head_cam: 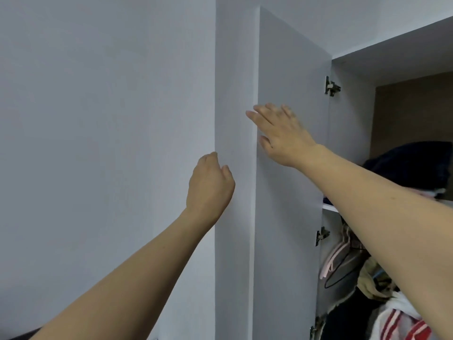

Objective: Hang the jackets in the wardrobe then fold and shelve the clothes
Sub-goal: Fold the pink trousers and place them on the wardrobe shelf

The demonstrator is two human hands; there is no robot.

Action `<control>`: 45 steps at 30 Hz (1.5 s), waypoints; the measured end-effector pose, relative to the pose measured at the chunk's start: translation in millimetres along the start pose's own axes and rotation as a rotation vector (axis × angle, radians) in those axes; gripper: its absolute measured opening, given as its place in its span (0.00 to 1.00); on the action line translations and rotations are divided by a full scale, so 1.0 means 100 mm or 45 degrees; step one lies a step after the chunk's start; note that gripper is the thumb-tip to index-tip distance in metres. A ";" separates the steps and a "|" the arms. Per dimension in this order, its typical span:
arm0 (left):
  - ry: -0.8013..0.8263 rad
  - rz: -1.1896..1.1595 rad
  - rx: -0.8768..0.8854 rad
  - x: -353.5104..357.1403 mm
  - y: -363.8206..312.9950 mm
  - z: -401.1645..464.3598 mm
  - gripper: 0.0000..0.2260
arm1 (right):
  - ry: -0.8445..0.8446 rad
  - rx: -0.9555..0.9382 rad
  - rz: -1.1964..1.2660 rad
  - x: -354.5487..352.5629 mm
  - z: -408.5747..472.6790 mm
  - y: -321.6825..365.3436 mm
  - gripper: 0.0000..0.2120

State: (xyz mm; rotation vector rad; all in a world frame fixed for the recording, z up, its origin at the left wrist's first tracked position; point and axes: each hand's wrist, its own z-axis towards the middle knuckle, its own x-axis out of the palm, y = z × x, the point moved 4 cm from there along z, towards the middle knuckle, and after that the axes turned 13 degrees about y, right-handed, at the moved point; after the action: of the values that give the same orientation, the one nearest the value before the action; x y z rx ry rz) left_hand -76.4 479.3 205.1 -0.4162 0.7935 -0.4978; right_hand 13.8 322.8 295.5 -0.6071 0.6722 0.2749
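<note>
The white wardrobe stands open on the right, its left door (291,69) swung out toward me. My right hand (279,133) lies flat with straight fingers on the inner face of that door, near its free edge. My left hand (209,185) is lower and to the left, its fingers curled round the edge of a second white door (232,69). Inside the wardrobe, dark folded clothes (414,165) sit on the upper shelf (329,207). Below it hang pink hangers (335,258) and a white jacket with red stripes (397,322).
A plain white wall (105,119) fills the left half of the view. Metal hinges (331,87) join the open door to the wardrobe frame. My right forearm crosses in front of the hanging clothes.
</note>
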 end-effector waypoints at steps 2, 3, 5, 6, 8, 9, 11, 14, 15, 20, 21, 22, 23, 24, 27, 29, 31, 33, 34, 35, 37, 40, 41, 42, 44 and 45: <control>0.084 -0.035 0.003 0.08 0.04 -0.01 0.19 | 0.019 -0.021 -0.060 0.08 0.05 0.03 0.28; 0.124 -0.054 0.004 0.14 0.04 -0.01 0.20 | 0.032 -0.030 -0.090 0.12 0.06 0.04 0.27; 0.179 -0.102 -0.022 0.26 0.03 0.04 0.20 | 0.056 -0.049 -0.150 0.20 0.09 0.02 0.27; 0.195 -0.133 -0.051 0.31 0.03 0.08 0.19 | 0.060 -0.062 -0.171 0.24 0.11 0.01 0.26; 0.204 -0.216 -0.106 0.43 0.03 0.16 0.16 | 0.052 -0.090 -0.193 0.31 0.14 -0.03 0.25; 0.201 -0.254 -0.134 0.50 0.03 0.21 0.13 | 0.052 -0.103 -0.203 0.35 0.17 -0.06 0.24; 0.210 -0.274 -0.176 0.65 0.05 0.30 0.16 | 0.079 -0.133 -0.244 0.43 0.21 -0.11 0.23; 0.319 -0.228 -0.213 0.97 0.06 0.43 0.19 | 0.068 -0.175 -0.311 0.58 0.25 -0.16 0.22; 0.343 -0.215 -0.221 1.07 0.08 0.46 0.19 | 0.032 -0.186 -0.306 0.61 0.25 -0.17 0.22; 0.214 -0.208 -0.235 1.25 0.14 0.48 0.17 | -0.169 -0.237 -0.281 0.67 0.22 -0.20 0.17; 0.204 -0.217 -0.228 1.24 0.13 0.46 0.16 | -0.193 -0.246 -0.279 0.66 0.18 -0.22 0.17; 0.205 -0.216 -0.219 1.23 0.10 0.44 0.15 | -0.218 -0.256 -0.274 0.65 0.13 -0.25 0.16; 0.216 -0.212 -0.205 1.22 0.06 0.41 0.15 | -0.245 -0.265 -0.268 0.62 0.07 -0.28 0.16; 0.239 -0.213 -0.188 1.23 0.01 0.37 0.15 | -0.272 -0.272 -0.262 0.59 -0.02 -0.33 0.16; 0.303 -0.287 -0.119 1.26 -0.21 0.26 0.15 | -0.326 -0.289 -0.233 0.47 -0.30 -0.53 0.19; 0.365 -0.384 -0.081 1.31 -0.41 0.20 0.12 | -0.360 -0.296 -0.207 0.39 -0.51 -0.70 0.20; 0.471 -0.461 -0.045 1.39 -0.61 0.15 0.10 | -0.380 -0.297 -0.187 0.32 -0.72 -0.88 0.20; 0.602 -0.537 0.009 1.51 -0.82 0.12 0.11 | -0.384 -0.277 -0.176 0.27 -0.93 -1.08 0.20; 0.661 -0.564 0.031 1.58 -0.91 0.11 0.13 | -0.378 -0.263 -0.172 0.25 -1.03 -1.18 0.20; 0.710 -0.574 0.046 1.65 -0.99 0.12 0.16 | -0.367 -0.249 -0.172 0.24 -1.13 -1.27 0.21; 0.790 -0.553 0.057 1.81 -1.14 0.14 0.32 | -0.337 -0.214 -0.204 0.21 -1.32 -1.47 0.23; 0.951 -0.509 0.064 2.13 -1.35 0.15 0.53 | -0.281 -0.142 -0.326 0.20 -1.59 -1.77 0.26; 1.014 -0.536 0.068 2.25 -1.43 0.14 0.55 | -0.269 -0.116 -0.371 0.20 -1.68 -1.87 0.26; 1.068 -0.572 0.065 2.37 -1.51 0.14 0.56 | -0.261 -0.086 -0.418 0.20 -1.77 -1.97 0.26; 1.131 -0.619 0.029 2.61 -1.68 0.15 0.59 | -0.248 -0.027 -0.522 0.19 -1.95 -2.16 0.26; 1.150 -0.628 0.006 2.74 -1.76 0.15 0.60 | -0.240 -0.003 -0.571 0.18 -2.03 -2.25 0.26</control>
State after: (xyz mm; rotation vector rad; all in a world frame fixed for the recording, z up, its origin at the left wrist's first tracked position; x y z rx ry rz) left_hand 52.4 184.5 152.1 -0.3757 1.5681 -1.1883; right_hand 21.3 21.7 255.7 -0.7066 0.3413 -0.0852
